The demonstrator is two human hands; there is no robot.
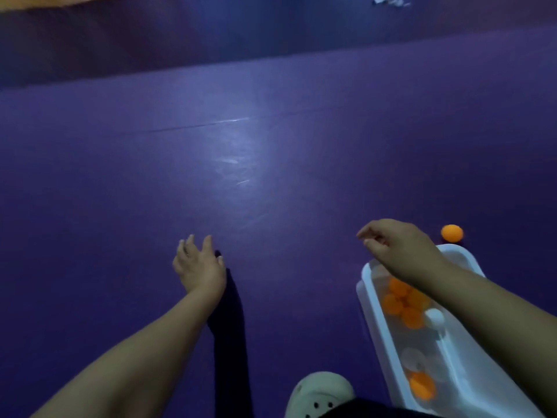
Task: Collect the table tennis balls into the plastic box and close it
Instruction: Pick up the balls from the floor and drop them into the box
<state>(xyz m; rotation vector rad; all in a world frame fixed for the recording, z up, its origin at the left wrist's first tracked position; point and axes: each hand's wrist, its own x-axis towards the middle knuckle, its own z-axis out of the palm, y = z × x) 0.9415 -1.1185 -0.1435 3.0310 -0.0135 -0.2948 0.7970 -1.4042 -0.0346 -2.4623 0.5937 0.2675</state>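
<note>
A clear plastic box with a white rim stands on the purple floor at the lower right. It holds several orange balls and a white ball. One orange ball lies on the floor just beyond the box's far end. My right hand hovers over the box's far end, fingers loosely curled and holding nothing. My left hand reaches out over the floor at centre left, fingers spread and relaxed. No lid is in view.
The purple floor stretches ahead to a dark blue wall. A pale clog shoe sits at the bottom centre, beside the box. My left arm casts a dark shadow on the floor.
</note>
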